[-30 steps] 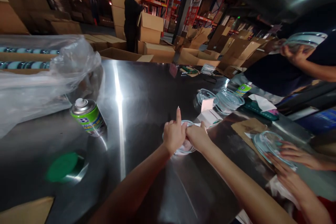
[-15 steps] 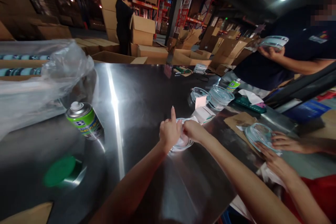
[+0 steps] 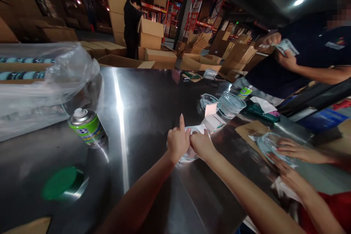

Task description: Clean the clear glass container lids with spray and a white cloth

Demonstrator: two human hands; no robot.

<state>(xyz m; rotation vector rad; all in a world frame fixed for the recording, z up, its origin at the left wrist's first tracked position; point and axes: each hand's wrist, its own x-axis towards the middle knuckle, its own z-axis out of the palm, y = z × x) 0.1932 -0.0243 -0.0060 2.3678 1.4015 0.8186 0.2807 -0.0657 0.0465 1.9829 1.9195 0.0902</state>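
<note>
Meeting over a glass bowl (image 3: pixel 189 159), left hand (image 3: pixel 177 141) half-curled, right hand (image 3: pixel 202 144) curled, holds unclear, open tabletop (image 3: pixel 148 113) leftward

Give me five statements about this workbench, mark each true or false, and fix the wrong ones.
1. The left hand and right hand are both at a clear round dish. True.
2. The can left of the hands is red. False: that can is mostly green.
3. One finger of the left hand sticks out. True.
4. The green disc lies right of both hands. False: the green disc lies to their left.
5. A co-worker's hand touches another dish. True.
</note>
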